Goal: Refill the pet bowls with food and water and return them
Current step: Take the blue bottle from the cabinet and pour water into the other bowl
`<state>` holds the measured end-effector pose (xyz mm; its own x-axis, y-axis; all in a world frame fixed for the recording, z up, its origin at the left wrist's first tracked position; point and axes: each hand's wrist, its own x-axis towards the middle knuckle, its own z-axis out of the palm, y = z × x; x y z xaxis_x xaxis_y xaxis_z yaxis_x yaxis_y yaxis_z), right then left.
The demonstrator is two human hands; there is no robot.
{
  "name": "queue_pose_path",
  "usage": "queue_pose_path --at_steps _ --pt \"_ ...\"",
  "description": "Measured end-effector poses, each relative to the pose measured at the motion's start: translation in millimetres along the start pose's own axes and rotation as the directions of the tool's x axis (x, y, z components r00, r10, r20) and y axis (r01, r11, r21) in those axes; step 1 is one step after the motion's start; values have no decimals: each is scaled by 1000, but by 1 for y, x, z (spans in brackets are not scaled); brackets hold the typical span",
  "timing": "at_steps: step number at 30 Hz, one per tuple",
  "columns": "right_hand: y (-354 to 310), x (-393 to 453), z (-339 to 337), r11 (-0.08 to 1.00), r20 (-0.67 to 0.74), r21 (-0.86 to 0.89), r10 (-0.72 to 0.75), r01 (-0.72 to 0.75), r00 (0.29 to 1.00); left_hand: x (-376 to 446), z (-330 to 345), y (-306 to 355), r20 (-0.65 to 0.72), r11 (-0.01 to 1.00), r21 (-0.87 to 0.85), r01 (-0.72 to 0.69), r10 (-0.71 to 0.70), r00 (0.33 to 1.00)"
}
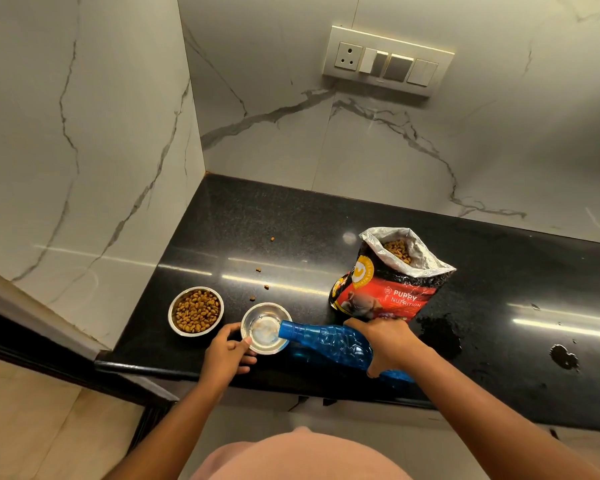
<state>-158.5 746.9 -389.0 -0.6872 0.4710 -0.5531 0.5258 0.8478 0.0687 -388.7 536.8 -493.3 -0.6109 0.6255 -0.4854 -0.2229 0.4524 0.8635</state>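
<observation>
- The right hand (390,344), low and right of centre in the frame, is wrapped around the body of a blue water bottle (329,342), fingers over the top and thumb curled underneath.
- The bottle lies tipped nearly flat, its neck pointing left, with the mouth over the right rim of the steel water bowl (265,328).
- The left hand (227,351) steadies that bowl from its lower-left side, thumb laid on the near rim and fingers curled against the wall below it.
- The bowl shows only a shallow pool at its bottom, so the pour looks to be at an early stage.
- To do it well: keep the mouth inside the rim line, raise the bottle's base slowly so the water does not gulp out, and hold the bowl firmly, because it sits close to the front edge of the black counter (291,220).
- Just to the upper left stands the food bowl (196,311), already full of kibble.
- At right of centre stands the open puppy food bag (390,277); stray kibble (252,298) lies between bag and bowls, and wet patches (440,332) darken the counter at right.
</observation>
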Motion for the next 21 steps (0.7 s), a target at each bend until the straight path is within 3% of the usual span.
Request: queue_pose_path --at_steps 21 --pt "4 -6 -3 1000 23 -10 12 -12 1000 -1 -3 -5 31 996 -83 12 -9 999"
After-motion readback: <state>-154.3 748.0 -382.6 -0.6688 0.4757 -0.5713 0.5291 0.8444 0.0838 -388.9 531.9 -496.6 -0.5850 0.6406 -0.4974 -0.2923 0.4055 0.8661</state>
